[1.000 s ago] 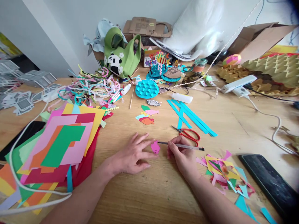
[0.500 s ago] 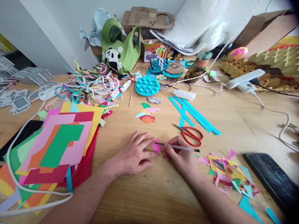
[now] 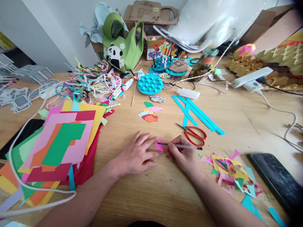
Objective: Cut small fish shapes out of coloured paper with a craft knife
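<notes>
A small magenta paper fish (image 3: 160, 147) lies flat on the wooden table, with drawn dark lines on it. My left hand (image 3: 139, 154) rests palm down beside it, fingers spread, two fingertips on its left edge. My right hand (image 3: 182, 154) pinches a slim pen (image 3: 184, 146) whose tip touches the magenta fish. Beyond them lies a group of paper fish, an orange one (image 3: 151, 118) and a pink one (image 3: 155, 109) among them. Red-handled scissors (image 3: 195, 136) lie a little above my right hand, blades partly apart.
Coloured paper sheets (image 3: 63, 142) are stacked at the left, crossed by a white cable. Paper scraps (image 3: 233, 171) and a phone (image 3: 272, 179) lie at the right. Blue strips (image 3: 201, 115), a glue bottle (image 3: 188, 93) and a blue scaled disc (image 3: 150, 84) sit farther back.
The pen tip has shifted slightly on the magenta fish, with my right hand still gripping the pen. My left hand stays spread beside the fish. The view has moved a little.
</notes>
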